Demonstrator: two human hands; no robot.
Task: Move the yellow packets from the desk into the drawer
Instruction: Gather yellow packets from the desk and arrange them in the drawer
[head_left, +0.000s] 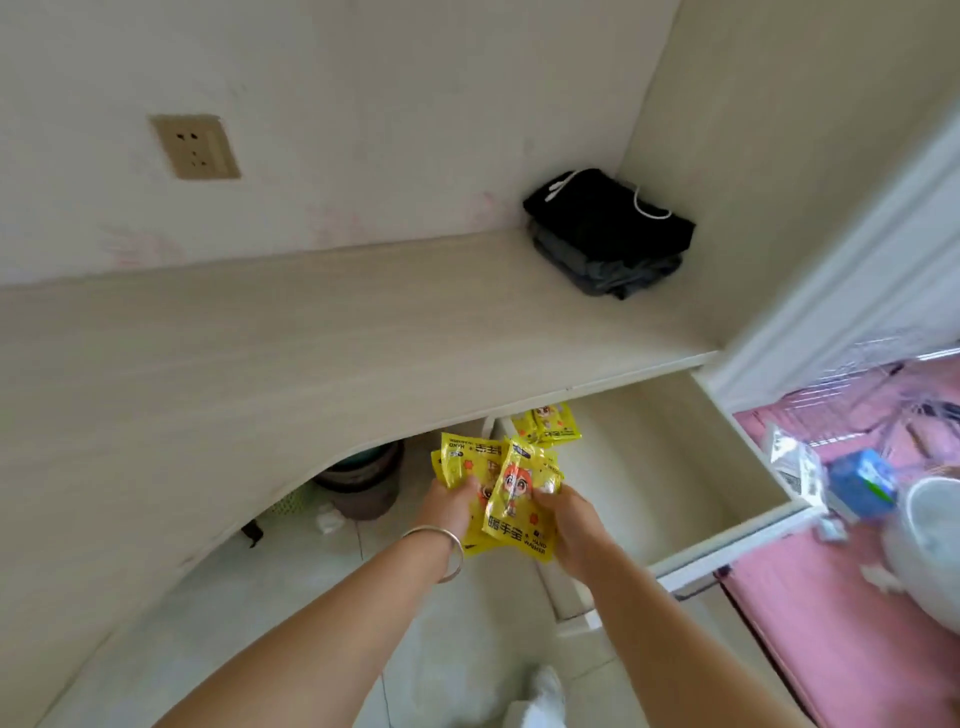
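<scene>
A bunch of yellow packets with a cartoon figure is held between both hands, in front of the desk edge and over the left end of the open drawer. My left hand, with a silver bangle on the wrist, grips the bunch's left side. My right hand grips its right side. More yellow packets lie inside the drawer at its back left, partly under the desk top.
Folded dark clothes with a white cord sit in the desk's back right corner. A wall socket is above the desk. Buckets stand on the floor under it. At right, a white door frame and a pink surface with clutter.
</scene>
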